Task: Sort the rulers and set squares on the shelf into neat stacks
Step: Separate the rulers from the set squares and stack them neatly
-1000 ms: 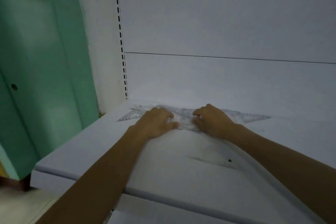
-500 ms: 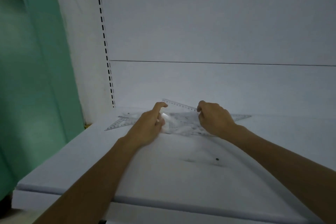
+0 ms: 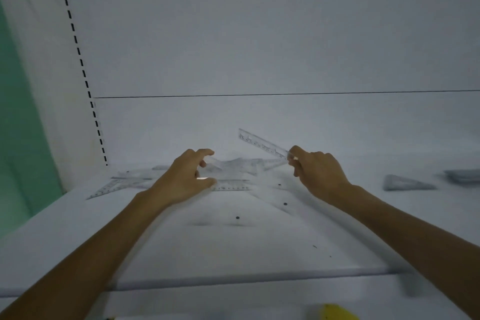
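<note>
Right hand (image 3: pixel 319 174) pinches ruler (image 3: pixel 262 145) end, ruler slanting up-left over pile (image 3: pixel 233 171); left hand (image 3: pixel 181 182) grip unclear.

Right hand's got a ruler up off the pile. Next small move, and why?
Probably carry the ruler rightward and lay it flat on bare shelf to start a ruler stack. The right hand pinches its near end, the rest tilted up clear of the jumbled pile; a triangular stack already sits to the right. The left hand's grip is unclear.
</note>
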### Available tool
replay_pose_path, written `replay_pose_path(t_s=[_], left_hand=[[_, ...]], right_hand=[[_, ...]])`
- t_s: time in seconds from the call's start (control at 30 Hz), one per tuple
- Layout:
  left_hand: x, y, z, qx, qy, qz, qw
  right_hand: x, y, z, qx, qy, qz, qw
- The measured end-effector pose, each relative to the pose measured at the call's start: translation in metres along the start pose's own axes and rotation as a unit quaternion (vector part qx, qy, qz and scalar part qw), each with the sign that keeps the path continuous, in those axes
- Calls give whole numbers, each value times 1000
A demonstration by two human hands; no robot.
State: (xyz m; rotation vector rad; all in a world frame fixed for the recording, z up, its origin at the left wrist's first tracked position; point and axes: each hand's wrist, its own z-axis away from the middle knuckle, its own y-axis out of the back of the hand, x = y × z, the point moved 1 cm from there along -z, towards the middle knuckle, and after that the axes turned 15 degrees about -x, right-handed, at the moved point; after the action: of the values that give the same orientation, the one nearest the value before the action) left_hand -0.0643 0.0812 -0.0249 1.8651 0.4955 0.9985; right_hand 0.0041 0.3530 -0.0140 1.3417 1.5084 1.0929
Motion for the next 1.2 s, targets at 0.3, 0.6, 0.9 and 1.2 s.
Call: replay_pose_path(t_s=[0.3,0.6,0.9,1.2], left_hand=[[141,-75,-49,-21,-77,61,995],[291,-168,-69,-64,-103,42,992],[378,-226,-84,-81,-114,64,988],[398,-223,-127,-43,-113,51,991]], right_hand=[[122,31,88,15,-129,-103,986],[265,61,202,-9,-199,-100,975],[361,72,275,-6,-213,-91,973],[410,69,235,10,-171,-64,983]])
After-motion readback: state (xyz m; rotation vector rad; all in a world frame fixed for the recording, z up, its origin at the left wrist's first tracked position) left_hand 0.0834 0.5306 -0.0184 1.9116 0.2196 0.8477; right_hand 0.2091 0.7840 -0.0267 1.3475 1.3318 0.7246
